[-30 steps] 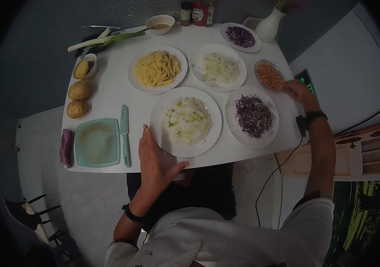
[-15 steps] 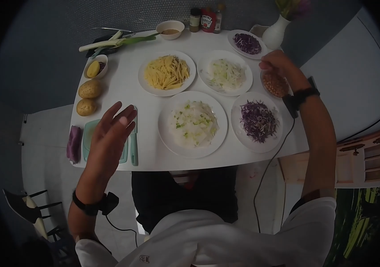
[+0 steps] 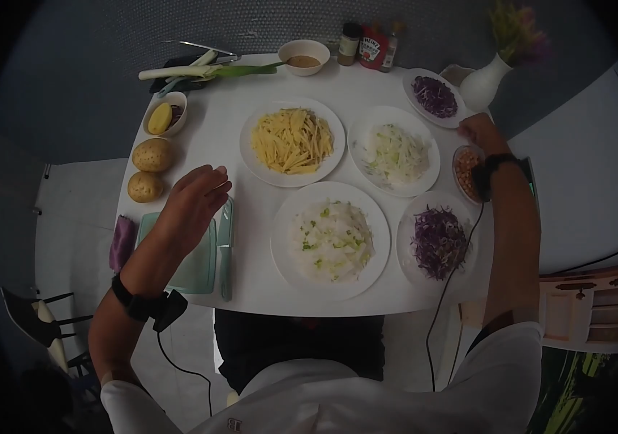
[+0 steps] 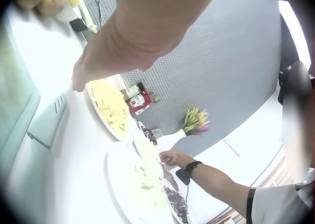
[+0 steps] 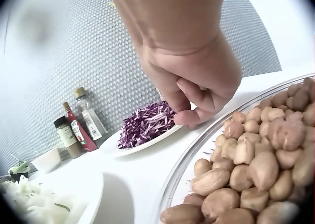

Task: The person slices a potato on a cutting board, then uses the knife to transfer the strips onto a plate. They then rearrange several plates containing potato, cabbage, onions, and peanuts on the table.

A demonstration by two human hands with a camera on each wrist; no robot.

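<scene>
My right hand (image 3: 484, 134) is at the back right of the table, fingers curled, thumb and fingertips pinching the near rim of a white plate (image 5: 142, 149). Shredded purple cabbage (image 3: 435, 98) lies on that plate. Just below the right wrist stands a clear glass dish (image 5: 189, 157) of peanuts (image 3: 466, 173). My left hand (image 3: 195, 202) hovers over the green cutting board (image 3: 197, 264), its fingers loosely bent and holding nothing. Beside the board lies a green knife (image 3: 226, 253), partly overlapped by that hand's fingers in the head view.
Plates of yellow shreds (image 3: 292, 141), pale shreds (image 3: 397, 154), white slices with green bits (image 3: 334, 241) and more purple cabbage (image 3: 439, 242) fill the middle. Potatoes (image 3: 152, 155), a leek (image 3: 179, 71), a bowl (image 3: 304, 56), bottles (image 3: 372, 49) and a vase (image 3: 484, 83) stand around the edges.
My right hand has moved from the peanut dish back to the cabbage plate's rim. My left hand has left the side of the front plate and moved left over the cutting board.
</scene>
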